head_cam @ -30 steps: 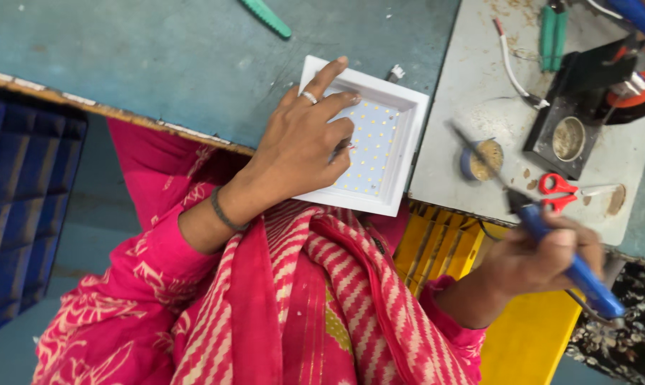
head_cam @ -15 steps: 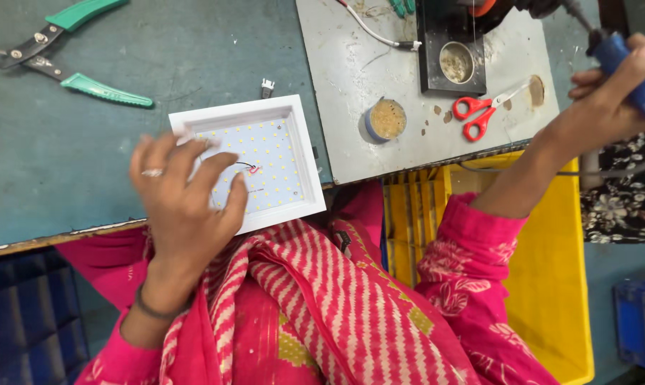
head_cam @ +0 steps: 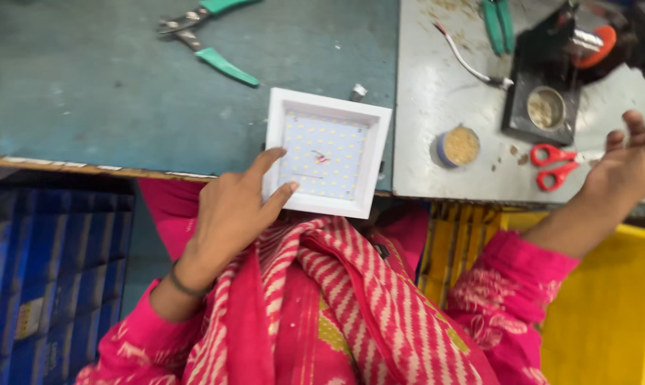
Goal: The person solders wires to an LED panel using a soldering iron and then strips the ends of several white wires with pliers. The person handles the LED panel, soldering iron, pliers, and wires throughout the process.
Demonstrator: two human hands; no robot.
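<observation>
Left hand (head_cam: 229, 214) grips the near-left corner of the square white LED panel (head_cam: 327, 153), index finger and thumb pinching its frame; the panel lies at the front edge of the green bench (head_cam: 87, 93), overhanging slightly. Right hand (head_cam: 632, 160) is spread open over the grey metal plate (head_cam: 436, 107), holding nothing (fingers splayed, just beside the red scissors (head_cam: 556, 165)). Green-handled pliers (head_cam: 208, 32) lie well behind the panel. Small round tin (head_cam: 458, 146) sits between panel and scissors.
</observation>
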